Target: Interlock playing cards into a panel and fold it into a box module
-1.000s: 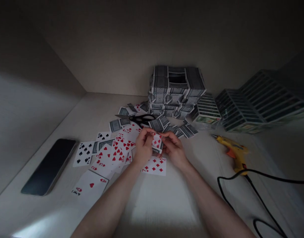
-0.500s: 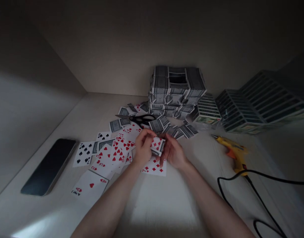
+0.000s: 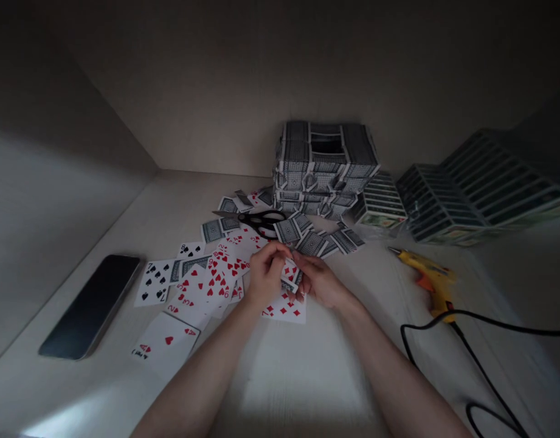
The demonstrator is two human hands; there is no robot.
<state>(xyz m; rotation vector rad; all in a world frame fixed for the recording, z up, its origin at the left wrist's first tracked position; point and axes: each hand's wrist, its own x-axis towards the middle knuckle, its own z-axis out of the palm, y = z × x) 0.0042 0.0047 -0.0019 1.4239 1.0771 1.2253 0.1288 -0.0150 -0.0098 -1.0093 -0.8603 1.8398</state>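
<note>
Between my two hands is a playing card (image 3: 289, 269) with red diamonds, its edges folded over so that strips of the dark patterned back show. My left hand (image 3: 267, 277) pinches it from the left, fingers curled. From the right, my right hand (image 3: 320, 280) has thumb and fingers closed on its other edge. Under the hands a diamonds card (image 3: 282, 309) lies face up on the table. Left of them spreads a loose pile of heart cards (image 3: 220, 277). Black-handled scissors (image 3: 256, 219) rest just beyond, among folded cards (image 3: 311, 242) with their backs up.
A box-like structure of folded cards (image 3: 325, 164) stands at the back, beside stacked card packs (image 3: 462, 201) on the right. A yellow glue gun (image 3: 428, 277) with a black cord (image 3: 489, 328) lies at right. A phone (image 3: 90, 307) and an ace of hearts (image 3: 165, 344) lie at left.
My right hand has moved left and closed its thumb and fingers onto the folded card's right edge. The card has shifted slightly left, and my left hand still grips it.
</note>
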